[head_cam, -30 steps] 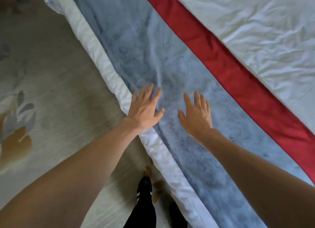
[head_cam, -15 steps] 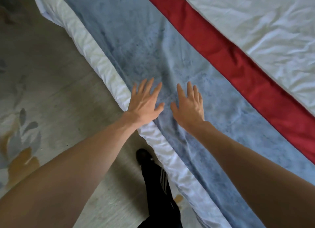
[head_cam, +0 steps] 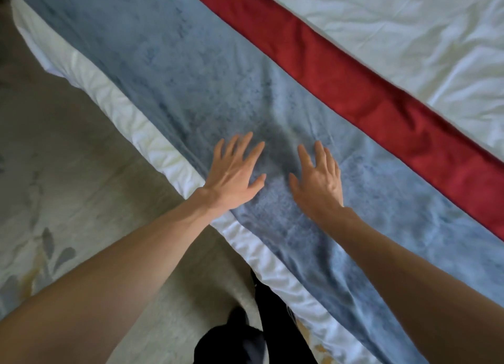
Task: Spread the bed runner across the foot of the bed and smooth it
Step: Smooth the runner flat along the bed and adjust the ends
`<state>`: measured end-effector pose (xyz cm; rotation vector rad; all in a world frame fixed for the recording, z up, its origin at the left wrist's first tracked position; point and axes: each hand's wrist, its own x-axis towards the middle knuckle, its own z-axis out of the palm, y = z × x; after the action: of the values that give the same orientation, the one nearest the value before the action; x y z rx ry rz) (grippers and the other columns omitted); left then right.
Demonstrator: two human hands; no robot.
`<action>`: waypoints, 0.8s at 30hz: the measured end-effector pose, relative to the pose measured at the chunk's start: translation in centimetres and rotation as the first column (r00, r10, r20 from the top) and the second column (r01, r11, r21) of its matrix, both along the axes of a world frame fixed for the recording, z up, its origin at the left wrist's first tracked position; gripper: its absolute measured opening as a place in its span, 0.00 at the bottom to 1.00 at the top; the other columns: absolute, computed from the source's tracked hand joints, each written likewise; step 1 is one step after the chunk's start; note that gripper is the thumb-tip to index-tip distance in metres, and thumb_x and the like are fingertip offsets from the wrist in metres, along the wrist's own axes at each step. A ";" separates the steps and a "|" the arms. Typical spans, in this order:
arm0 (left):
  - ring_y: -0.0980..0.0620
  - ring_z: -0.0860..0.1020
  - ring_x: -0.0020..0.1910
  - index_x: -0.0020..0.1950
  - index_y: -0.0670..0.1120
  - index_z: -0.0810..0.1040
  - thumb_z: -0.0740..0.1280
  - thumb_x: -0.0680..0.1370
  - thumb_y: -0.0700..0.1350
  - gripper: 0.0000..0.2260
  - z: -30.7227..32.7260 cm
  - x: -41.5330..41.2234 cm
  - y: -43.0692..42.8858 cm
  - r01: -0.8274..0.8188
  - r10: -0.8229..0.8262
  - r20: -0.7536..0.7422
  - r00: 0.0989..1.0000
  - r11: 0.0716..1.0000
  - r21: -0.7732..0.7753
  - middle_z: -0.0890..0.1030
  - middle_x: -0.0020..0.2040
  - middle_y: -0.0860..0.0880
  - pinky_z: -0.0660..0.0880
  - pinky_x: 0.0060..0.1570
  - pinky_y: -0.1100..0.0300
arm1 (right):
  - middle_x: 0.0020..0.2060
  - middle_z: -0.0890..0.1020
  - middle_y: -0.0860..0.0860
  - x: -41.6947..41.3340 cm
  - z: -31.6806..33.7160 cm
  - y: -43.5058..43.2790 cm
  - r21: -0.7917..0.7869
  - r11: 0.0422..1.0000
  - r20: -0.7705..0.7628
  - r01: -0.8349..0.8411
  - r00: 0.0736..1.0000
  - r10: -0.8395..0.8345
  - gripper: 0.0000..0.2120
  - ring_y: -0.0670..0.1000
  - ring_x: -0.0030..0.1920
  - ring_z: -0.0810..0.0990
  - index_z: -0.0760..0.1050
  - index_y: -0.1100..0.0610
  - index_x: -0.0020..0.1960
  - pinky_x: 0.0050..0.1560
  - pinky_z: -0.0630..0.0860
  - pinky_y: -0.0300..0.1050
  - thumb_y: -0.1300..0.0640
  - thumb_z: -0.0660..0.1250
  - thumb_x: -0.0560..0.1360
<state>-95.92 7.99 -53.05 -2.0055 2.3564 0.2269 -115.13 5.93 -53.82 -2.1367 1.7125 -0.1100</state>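
Smoothing step under way: blue bed runner with red band lying across white duvet, along its near edge. Left hand and right hand flat on runner, fingers spread wide, gripping nothing. Next, probably: sweep palms outward over creases just beyond fingertips.

Floor: pale beige carpet with grey and orange leaf pattern at left. Bed has wrinkled white sheet. Soft, even light.
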 end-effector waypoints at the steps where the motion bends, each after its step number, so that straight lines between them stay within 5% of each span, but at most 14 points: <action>1: 0.38 0.62 0.71 0.72 0.44 0.65 0.55 0.75 0.60 0.30 -0.1 0.2 -0.3 0.038 -0.038 0.001 0.999 0.999 0.011 0.64 0.73 0.39 0.60 0.67 0.38 | 0.76 0.51 0.61 0.1 -0.1 0.0 0.007 1.000 0.004 0.009 1.000 -0.009 0.31 0.60 0.76 0.49 0.53 0.54 0.77 0.75 0.49 0.55 0.49 0.61 0.78; 12: 0.40 0.63 0.71 0.72 0.46 0.67 0.57 0.74 0.59 0.29 -1.9 -1.3 0.3 0.454 -0.450 -0.090 0.888 0.890 0.032 0.64 0.73 0.41 0.61 0.67 0.39 | 0.74 0.59 0.64 0.2 -1.2 5.6 -0.001 0.969 -0.001 0.249 0.969 -0.249 0.32 0.64 0.73 0.57 0.61 0.57 0.75 0.72 0.58 0.59 0.55 0.67 0.74; 20: 0.41 0.60 0.72 0.70 0.45 0.68 0.61 0.72 0.58 0.30 -2.3 -5.5 4.4 0.687 -0.675 -0.183 0.715 0.726 0.008 0.63 0.73 0.41 0.57 0.68 0.38 | 0.71 0.64 0.65 -3.0 -1.3 15.1 -0.048 0.896 -0.047 0.442 0.895 -0.444 0.29 0.66 0.71 0.63 0.66 0.60 0.71 0.68 0.62 0.60 0.59 0.69 0.72; 24: 0.43 0.64 0.68 0.59 0.45 0.77 0.64 0.69 0.58 0.24 -2.8 -8.4 7.6 0.799 -0.789 -0.216 0.575 0.599 -0.060 0.70 0.68 0.42 0.58 0.66 0.41 | 0.65 0.70 0.65 -4.5 -1.4 20.2 -0.144 0.867 -0.050 0.476 0.872 -0.487 0.23 0.66 0.64 0.69 0.70 0.63 0.67 0.64 0.67 0.60 0.62 0.67 0.72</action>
<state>-104.27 15.58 -55.85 -0.7167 3.0656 0.4587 -119.60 26.17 -55.21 -1.7633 2.3177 -0.2774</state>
